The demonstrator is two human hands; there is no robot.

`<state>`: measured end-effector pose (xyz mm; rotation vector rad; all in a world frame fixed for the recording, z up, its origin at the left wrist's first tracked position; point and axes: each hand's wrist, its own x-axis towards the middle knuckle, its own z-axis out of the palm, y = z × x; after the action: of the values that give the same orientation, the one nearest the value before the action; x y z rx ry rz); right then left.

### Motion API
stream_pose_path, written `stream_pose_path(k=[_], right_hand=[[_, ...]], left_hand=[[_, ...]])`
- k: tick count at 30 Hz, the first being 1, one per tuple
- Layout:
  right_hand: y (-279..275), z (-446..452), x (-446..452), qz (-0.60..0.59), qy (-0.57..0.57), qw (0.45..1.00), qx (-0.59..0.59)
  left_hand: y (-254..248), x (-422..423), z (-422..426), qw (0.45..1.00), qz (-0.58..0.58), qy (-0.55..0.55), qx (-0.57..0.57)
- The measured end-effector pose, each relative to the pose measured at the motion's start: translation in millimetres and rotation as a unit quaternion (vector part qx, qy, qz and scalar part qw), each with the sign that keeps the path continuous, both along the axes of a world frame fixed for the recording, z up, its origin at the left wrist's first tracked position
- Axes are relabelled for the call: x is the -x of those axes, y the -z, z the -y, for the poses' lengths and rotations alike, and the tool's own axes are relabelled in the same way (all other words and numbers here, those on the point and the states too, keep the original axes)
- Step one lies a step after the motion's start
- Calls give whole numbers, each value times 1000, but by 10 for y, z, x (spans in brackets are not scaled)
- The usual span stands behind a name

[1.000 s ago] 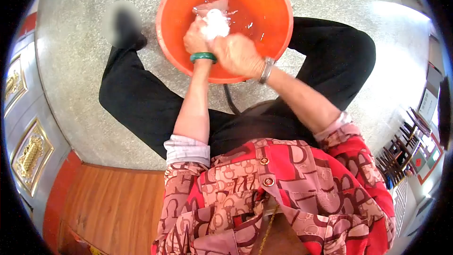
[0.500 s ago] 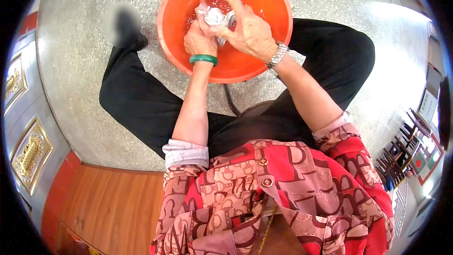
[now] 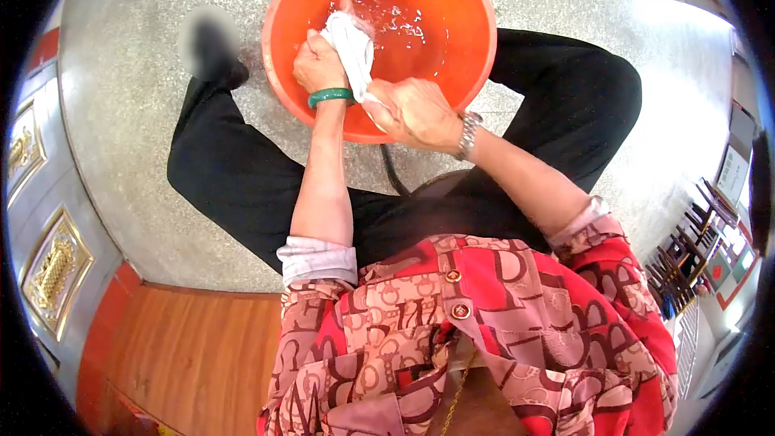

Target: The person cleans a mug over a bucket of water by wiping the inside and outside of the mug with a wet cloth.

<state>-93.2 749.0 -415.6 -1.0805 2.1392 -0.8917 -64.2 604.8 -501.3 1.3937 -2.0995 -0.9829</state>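
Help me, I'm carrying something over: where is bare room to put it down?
Grey speckled floor looks bare left of the black-trousered left leg, down to brown wooden flooring, and right of the right knee. Crowded: the near side of the orange plastic basin, where left hand and right hand hold a white cloth.

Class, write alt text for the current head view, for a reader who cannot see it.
The left hand and right hand hold a wet-looking white cloth between them at an orange basin of water. A green bangle is on the left wrist and a silver-coloured band on the right. Bent legs in black trousers flank the basin.
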Motion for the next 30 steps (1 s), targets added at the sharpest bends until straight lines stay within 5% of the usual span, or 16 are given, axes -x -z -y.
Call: stream_pose_path(k=[7,10,19,22,25,27,29,30], right_hand=[[-579,-323,232,100,-29,993,62],[-875,-435,369,310,71,943,95],[-1300,-460,593,329,212,866,310],[-1322,-511,611,307,277,840,352],[-1176,-398,882,262,217,913,226],[-990,-206,963,91,117,989,13],[-479,-150,1010,-97,36,995,13],[-241,-123,1004,-97,36,994,14]], left_hand=[[127,-8,76,999,33,-15,-31],[237,-31,97,999,39,-19,-22],[27,-5,33,997,74,22,2],[58,-17,62,995,96,32,16],[-40,4,12,996,81,39,26],[-84,2,13,996,67,40,34],[-76,-24,-37,994,89,44,48],[-140,-21,-81,994,75,54,53]])
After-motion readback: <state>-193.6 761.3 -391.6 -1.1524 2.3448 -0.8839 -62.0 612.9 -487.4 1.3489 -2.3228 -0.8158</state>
